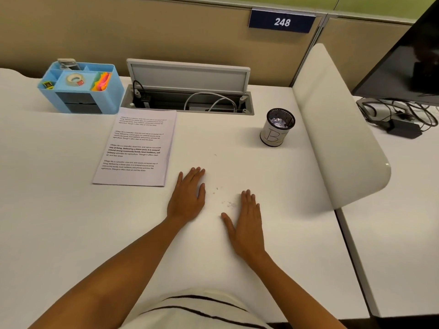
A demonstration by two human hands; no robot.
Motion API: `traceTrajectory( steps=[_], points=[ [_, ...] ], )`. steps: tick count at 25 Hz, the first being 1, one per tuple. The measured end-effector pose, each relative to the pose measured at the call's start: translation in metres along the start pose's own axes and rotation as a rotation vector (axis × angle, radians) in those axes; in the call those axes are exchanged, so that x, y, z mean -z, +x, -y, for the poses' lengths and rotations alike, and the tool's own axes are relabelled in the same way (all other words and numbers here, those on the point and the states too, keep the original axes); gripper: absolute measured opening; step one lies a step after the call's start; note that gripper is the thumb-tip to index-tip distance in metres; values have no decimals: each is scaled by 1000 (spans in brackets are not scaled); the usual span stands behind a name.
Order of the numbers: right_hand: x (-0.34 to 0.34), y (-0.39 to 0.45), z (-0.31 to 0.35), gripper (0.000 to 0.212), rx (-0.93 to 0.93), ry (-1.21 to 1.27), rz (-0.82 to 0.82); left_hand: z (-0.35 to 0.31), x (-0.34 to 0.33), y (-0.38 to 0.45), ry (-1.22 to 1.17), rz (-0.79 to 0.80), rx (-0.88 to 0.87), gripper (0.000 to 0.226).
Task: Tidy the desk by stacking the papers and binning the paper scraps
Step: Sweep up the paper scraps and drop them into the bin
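A neat stack of printed papers lies on the white desk, left of centre. At the right stands a small mesh bin with a white label; crumpled paper scraps show inside it. My left hand lies flat on the desk just right of the stack's near corner, fingers straight, holding nothing. My right hand lies flat a little nearer and to the right, also with nothing in it. A few tiny paper crumbs are scattered between the two hands.
A blue desk organiser with tape and sticky notes stands at the back left. Behind the papers an open cable tray holds wires. A white curved divider edges the desk at the right; beyond it sit a monitor and cables.
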State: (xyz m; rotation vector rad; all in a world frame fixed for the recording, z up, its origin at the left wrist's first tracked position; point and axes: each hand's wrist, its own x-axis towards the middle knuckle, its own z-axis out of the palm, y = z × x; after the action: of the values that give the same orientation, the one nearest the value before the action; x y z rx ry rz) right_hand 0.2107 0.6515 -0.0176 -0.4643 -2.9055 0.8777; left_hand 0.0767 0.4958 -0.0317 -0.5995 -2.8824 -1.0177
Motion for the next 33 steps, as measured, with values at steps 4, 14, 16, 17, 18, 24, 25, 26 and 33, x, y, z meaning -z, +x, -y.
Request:
traceTrajectory(
  steps=[4,14,16,17,18,24,25,26,33],
  points=[
    [-17,3,18,83,78,-146,44,-1,4,-5,-219,-33,158,45],
    [-15,38,36,68,253,56,240,-1,16,-2,-467,-96,151,37],
    [-7,41,24,65,196,78,174,-1,17,-2,-483,-104,151,37],
    [-4,43,19,65,174,39,147,-1,18,-2,-482,-104,150,37],
    [-2,46,16,65,177,-4,145,0,17,-2,-478,-101,149,36],
    [7,53,13,59,483,-112,318,-2,18,-2,-440,-97,137,35],
    [9,50,11,58,504,-103,335,-2,19,-2,-437,-99,136,35],
    [11,46,9,57,504,-83,341,-2,19,-2,-437,-99,135,35],
    [-1,7,0,55,168,31,104,-4,20,-2,-459,-76,163,35]
  ],
)
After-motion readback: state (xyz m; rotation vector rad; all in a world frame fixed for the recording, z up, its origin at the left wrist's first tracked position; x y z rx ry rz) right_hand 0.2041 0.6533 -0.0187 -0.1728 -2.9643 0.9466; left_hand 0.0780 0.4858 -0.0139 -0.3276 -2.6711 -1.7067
